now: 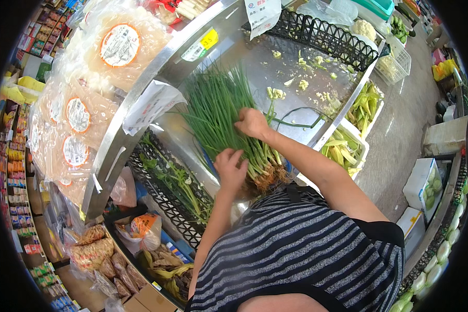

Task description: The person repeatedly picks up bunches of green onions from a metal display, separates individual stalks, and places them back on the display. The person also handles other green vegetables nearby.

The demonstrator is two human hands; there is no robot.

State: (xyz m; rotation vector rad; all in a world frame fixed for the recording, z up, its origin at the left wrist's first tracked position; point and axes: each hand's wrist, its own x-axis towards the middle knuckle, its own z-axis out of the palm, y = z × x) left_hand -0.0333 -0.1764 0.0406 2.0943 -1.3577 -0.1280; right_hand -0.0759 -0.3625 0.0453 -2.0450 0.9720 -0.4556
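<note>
A large bunch of green onions (222,105) lies on a metal display counter (275,70). Its long leaves point away from me, and the brown roots (271,178) face my body. My right hand (252,123) is on the leaves at the bunch's right side, fingers curled in and seemingly pinching some; the fingertips are partly hidden. Lower down, my left hand (231,165) rests against the left side of the stalks, fingers apart. A loop of dark green strap (302,117) and cauliflower scraps (303,84) lie on the metal to the right.
A raised metal rim (140,84) with price tags curves along the left, beside bagged noodle-like goods (82,113). A black plastic crate (171,187) holds leafy stalks at lower left. Another black crate wall (323,35) stands at the back. Corn husks (343,150) fill white boxes at right.
</note>
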